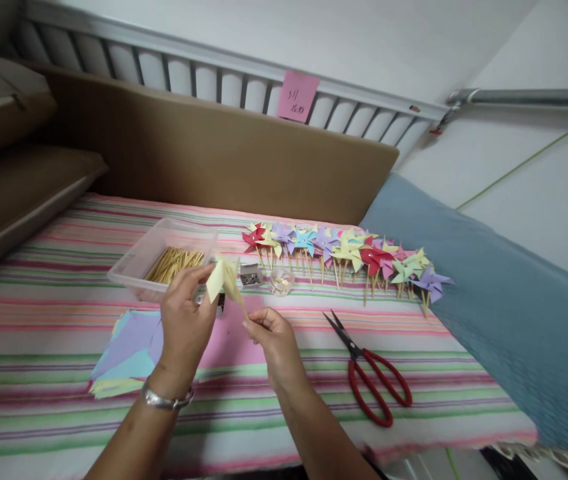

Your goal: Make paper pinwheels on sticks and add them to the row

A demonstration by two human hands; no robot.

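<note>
My left hand (187, 320) pinches the head of a pale yellow paper pinwheel (224, 279) held above the striped cloth. My right hand (270, 337) grips the lower end of the pinwheel's thin wooden stick between thumb and fingers. A metal bracelet is on my left wrist. Under my hands lies a stack of coloured paper squares (129, 353), with a pink sheet beside it.
A clear plastic tray (139, 257) holds wooden sticks. A row of several finished pinwheels (349, 257) lies behind. Red-handled scissors (371, 377) lie to the right. A small clear cup (281, 280) and a box of pins (251, 275) sit nearby. A blue blanket (489, 300) lies at right.
</note>
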